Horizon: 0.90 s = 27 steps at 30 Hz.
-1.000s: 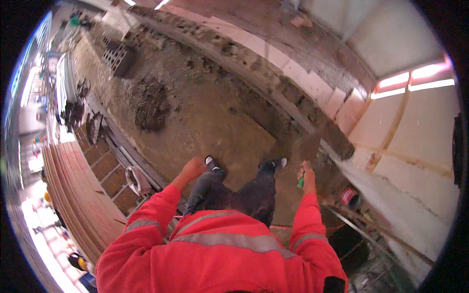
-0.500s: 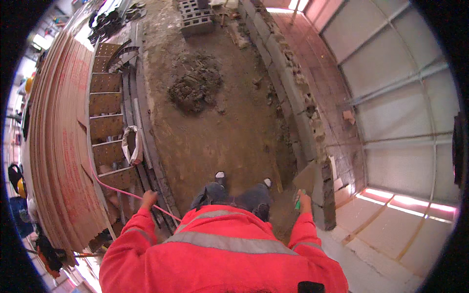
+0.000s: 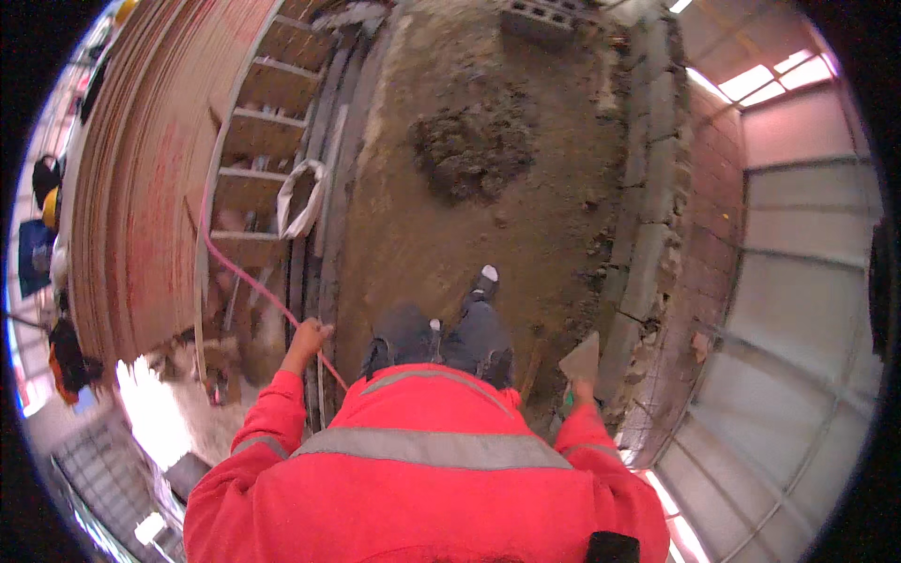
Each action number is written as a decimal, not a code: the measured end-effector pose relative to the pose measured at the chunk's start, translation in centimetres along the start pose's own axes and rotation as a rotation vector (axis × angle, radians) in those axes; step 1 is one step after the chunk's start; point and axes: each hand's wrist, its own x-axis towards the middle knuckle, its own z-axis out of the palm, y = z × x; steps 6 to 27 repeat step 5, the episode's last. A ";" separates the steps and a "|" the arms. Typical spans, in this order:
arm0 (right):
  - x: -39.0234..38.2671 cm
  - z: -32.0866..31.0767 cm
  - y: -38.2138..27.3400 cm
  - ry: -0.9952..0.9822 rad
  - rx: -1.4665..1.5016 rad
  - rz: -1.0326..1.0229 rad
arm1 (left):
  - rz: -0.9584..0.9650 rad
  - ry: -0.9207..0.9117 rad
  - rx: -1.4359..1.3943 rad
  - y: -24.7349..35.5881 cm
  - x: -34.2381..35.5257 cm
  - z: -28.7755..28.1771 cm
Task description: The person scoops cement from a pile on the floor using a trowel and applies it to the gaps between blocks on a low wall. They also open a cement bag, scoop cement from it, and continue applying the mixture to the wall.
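Observation:
My right hand (image 3: 583, 388) grips a trowel (image 3: 582, 358) with a pointed metal blade and a bit of green at the handle. Its blade points forward, close to the low block wall (image 3: 648, 220). On the other side my left hand (image 3: 313, 336) is closed, held out over the pipes. A thin pink hose or cord (image 3: 251, 278) runs past that hand; whether the fingers hold it is hidden. Ahead of my feet a heap of wet, dark mortar (image 3: 477, 150) lies on the muddy floor.
At left lie a ladder (image 3: 272, 117), long grey pipes (image 3: 330, 169) and an open white sack (image 3: 302, 199), beside stacked brown boards (image 3: 150, 188). Hollow blocks (image 3: 540, 19) stand beyond the mortar. A panelled wall (image 3: 798, 272) rises at right.
The view has turned and shifted forward, and my feet have stepped. My left hand reaches further forward. The trowel stays in my right hand, its blade now clear of the wall's end.

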 end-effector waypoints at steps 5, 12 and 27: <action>12.5 5.1 -19.4 -0.152 -0.444 -0.376 | -0.058 0.176 -0.274 1.1 -2.0 -1.5; 12.5 5.1 -19.4 -0.152 -0.444 -0.376 | -0.058 0.176 -0.274 1.1 -2.0 -1.5; 12.5 5.1 -19.4 -0.152 -0.444 -0.376 | -0.058 0.176 -0.274 1.1 -2.0 -1.5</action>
